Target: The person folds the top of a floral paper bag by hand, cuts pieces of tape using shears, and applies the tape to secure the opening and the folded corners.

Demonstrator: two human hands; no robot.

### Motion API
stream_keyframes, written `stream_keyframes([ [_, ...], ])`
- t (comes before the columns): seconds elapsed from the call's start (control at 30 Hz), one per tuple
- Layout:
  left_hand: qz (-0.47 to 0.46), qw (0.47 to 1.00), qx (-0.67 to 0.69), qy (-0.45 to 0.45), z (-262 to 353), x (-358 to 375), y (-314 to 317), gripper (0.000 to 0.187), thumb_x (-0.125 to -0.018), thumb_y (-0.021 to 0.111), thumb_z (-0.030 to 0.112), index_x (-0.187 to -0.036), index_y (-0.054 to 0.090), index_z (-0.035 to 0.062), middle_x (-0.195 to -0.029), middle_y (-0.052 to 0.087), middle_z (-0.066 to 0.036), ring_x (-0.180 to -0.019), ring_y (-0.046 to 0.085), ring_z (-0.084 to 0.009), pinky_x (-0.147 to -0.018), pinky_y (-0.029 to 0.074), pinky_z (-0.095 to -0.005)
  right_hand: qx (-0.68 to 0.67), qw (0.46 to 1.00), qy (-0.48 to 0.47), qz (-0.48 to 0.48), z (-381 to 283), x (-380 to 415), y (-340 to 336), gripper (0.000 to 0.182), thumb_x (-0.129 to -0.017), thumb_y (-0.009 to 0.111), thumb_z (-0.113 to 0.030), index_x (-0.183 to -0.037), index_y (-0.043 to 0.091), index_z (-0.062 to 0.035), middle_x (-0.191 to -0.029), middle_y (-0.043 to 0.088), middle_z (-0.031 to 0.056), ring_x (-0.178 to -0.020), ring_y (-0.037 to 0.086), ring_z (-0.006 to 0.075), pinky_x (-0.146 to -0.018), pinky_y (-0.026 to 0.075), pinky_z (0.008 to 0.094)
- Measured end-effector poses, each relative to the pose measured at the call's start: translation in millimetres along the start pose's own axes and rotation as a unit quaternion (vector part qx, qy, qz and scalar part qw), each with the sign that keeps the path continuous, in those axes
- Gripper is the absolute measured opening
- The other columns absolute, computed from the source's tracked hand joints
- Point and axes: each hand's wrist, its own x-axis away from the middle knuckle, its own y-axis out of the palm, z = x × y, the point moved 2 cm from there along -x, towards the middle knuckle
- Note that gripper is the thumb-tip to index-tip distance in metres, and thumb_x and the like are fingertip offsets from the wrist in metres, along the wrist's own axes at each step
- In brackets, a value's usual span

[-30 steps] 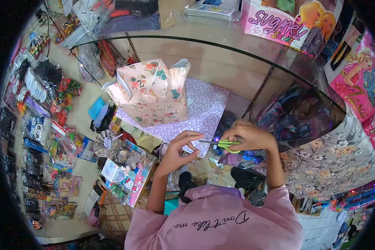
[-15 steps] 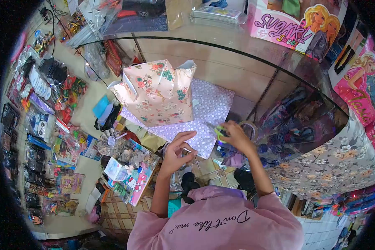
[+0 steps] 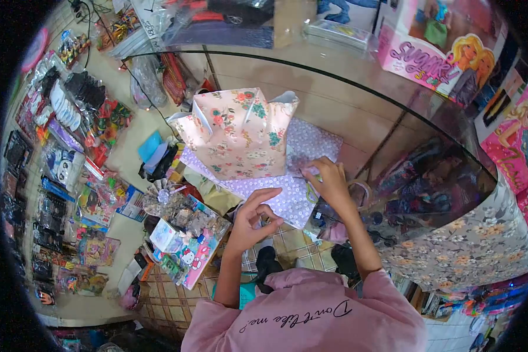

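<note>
A lilac sheet of flower-print wrapping paper (image 3: 296,202) lies across the counter's near edge, a corner pointing down towards me. On it stands a cream-pink floral paper package (image 3: 240,138) with folded, pointed top corners. My right hand (image 3: 330,180) is closed around green-handled scissors (image 3: 312,191) over the paper's right side; their blades are largely hidden. At the paper's front edge is my left hand (image 3: 253,220), thumb and fingers curved apart with nothing visible between them.
A glass showcase (image 3: 334,76) curves behind the paper, with a doll box (image 3: 419,64) on top. Left of my arm sits a Hello Kitty book (image 3: 190,258) with small items. Packaged goods (image 3: 61,170) cover the left counter. A grey floral roll (image 3: 463,252) is at right.
The view has shifted, so the scene sits further right and slightly lower. My right hand has turned over the scissors, hiding more of them. My left fingers are more curled.
</note>
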Motion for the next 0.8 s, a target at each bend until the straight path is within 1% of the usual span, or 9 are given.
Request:
stream_keyframes([
  [0.07, -0.003, 1.0, -0.018, 0.001, 6, 1, -5, 0.061, -0.074, 0.068, -0.013, -0.132, 0.052, -0.0004, -0.134, 0.046, -0.011, -0.084, 0.06, -0.0081, -0.083, 0.046, -0.0239, -0.222, 0.975, 0.001, 0.025, -44, -9, -25, 0.016, -0.082, 0.07, -0.016, -0.094, 0.07, -0.0053, -0.09, 0.067, 0.0127, -0.083, 0.065, 0.0239, -0.081, 0.046, 0.0357],
  [0.17, -0.014, 0.998, -0.056, -0.001, 19, 1, -15, 0.059, -0.075, 0.069, -0.011, -0.13, 0.054, 0.0005, -0.133, 0.048, -0.011, -0.086, 0.06, -0.0082, -0.084, 0.045, -0.024, -0.321, 0.946, -0.038, -0.028, -87, -12, -39, 0.014, -0.083, 0.069, -0.006, -0.095, 0.07, -0.001, -0.09, 0.068, 0.0112, -0.084, 0.066, 0.0192, -0.076, 0.048, 0.0292],
  [0.3, -0.027, 0.996, -0.082, 0.035, 28, -7, -38, 0.058, -0.074, 0.07, -0.009, -0.129, 0.056, 0.0017, -0.131, 0.05, -0.011, -0.087, 0.059, -0.0086, -0.085, 0.044, -0.0241, -0.315, 0.945, -0.075, -0.033, -100, -27, -30, 0.012, -0.08, 0.072, -0.004, -0.092, 0.071, -0.0022, -0.083, 0.069, 0.0094, -0.077, 0.066, 0.0169, -0.072, 0.048, 0.0287],
  [0.47, -0.048, 0.992, -0.099, 0.059, 37, -21, -65, 0.057, -0.074, 0.071, -0.009, -0.128, 0.058, 0.0026, -0.13, 0.05, -0.011, -0.084, 0.06, -0.0083, -0.083, 0.044, -0.0233, -0.349, 0.934, -0.071, -0.039, -115, -49, -25, 0.009, -0.078, 0.073, -0.004, -0.087, 0.072, -0.0031, -0.078, 0.069, 0.0081, -0.074, 0.065, 0.0158, -0.07, 0.047, 0.0281],
  [0.5, -0.048, 0.993, -0.096, 0.055, 38, -24, -68, 0.057, -0.073, 0.072, -0.007, -0.128, 0.059, 0.003, -0.129, 0.052, -0.012, -0.083, 0.06, -0.0086, -0.083, 0.045, -0.0243, -0.349, 0.934, -0.068, -0.04, -118, -52, -24, 0.009, -0.078, 0.073, -0.004, -0.087, 0.071, -0.0033, -0.078, 0.069, 0.008, -0.075, 0.066, 0.0163, -0.07, 0.047, 0.0285],
  [0.57, -0.071, 0.987, -0.111, 0.095, 39, -32, -78, 0.056, -0.073, 0.073, -0.007, -0.126, 0.06, 0.0026, -0.129, 0.053, -0.012, -0.082, 0.06, -0.0086, -0.083, 0.045, -0.0248, -0.349, 0.934, -0.061, -0.044, -121, -57, -24, 0.009, -0.078, 0.073, -0.004, -0.086, 0.071, -0.0037, -0.079, 0.069, 0.0079, -0.077, 0.066, 0.0173, -0.072, 0.047, 0.0291],
  [0.6, -0.081, 0.983, -0.118, 0.114, 39, -35, -82, 0.055, -0.072, 0.073, -0.007, -0.125, 0.06, 0.0024, -0.128, 0.054, -0.012, -0.082, 0.06, -0.0086, -0.083, 0.045, -0.0251, -0.315, 0.945, -0.079, -0.033, -123, -59, -25, 0.009, -0.078, 0.073, -0.005, -0.086, 0.07, -0.0043, -0.081, 0.068, 0.0074, -0.078, 0.065, 0.0172, -0.074, 0.045, 0.0295],
  [0.7, -0.097, 0.99, -0.076, 0.072, 43, -40, -91, 0.051, -0.071, 0.073, -0.007, -0.12, 0.063, 0.002, -0.128, 0.055, -0.015, -0.086, 0.062, -0.0106, -0.082, 0.046, -0.0262, -0.245, 0.963, -0.113, -0.005, -129, -63, -29, 0.011, -0.078, 0.073, -0.005, -0.088, 0.068, -0.0058, -0.086, 0.067, 0.0061, -0.079, 0.064, 0.0174, -0.079, 0.042, 0.0305],
  [0.8, -0.084, 0.99, -0.056, 0.096, 57, -43, -94, 0.046, -0.07, 0.073, -0.008, -0.114, 0.065, 0.0017, -0.128, 0.056, -0.019, -0.093, 0.064, -0.0141, -0.079, 0.048, -0.0271, -0.249, 0.962, -0.106, 0.023, -134, -63, -34, 0.012, -0.079, 0.072, -0.004, -0.089, 0.066, -0.0062, -0.087, 0.066, 0.0053, -0.082, 0.063, 0.0185, -0.08, 0.04, 0.0309],
])
